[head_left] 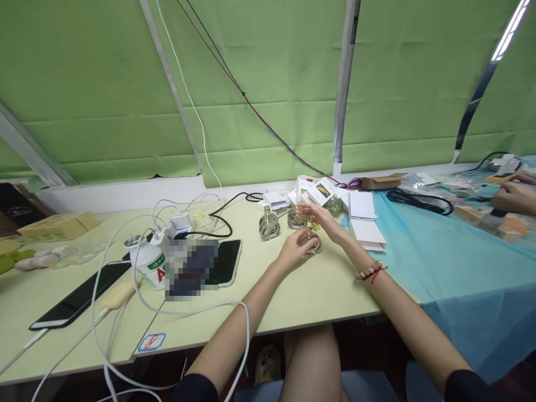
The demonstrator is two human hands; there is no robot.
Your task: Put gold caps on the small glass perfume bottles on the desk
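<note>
A rounded clear glass perfume bottle [315, 245] with a gold neck stands on the table, and my left hand [295, 248] is closed around its left side. Just beyond it, my right hand [324, 219] reaches in from the right, its fingers stretched out at the top of a second perfume bottle [296, 220]. Whether the fingertips touch that bottle I cannot tell. To the left stands another perfume bottle [268, 226] with a gold neck, apart from both hands. Behind my right wrist, one more glass bottle [335, 205] is partly hidden.
White cartons [363, 220] lie behind and right of the bottles. On the left are a phone [228, 262], a white jar [146, 262], a tablet [84, 296], a power bank [119, 294] and looping white cables. A co-worker's hand [517, 195] is at the far right.
</note>
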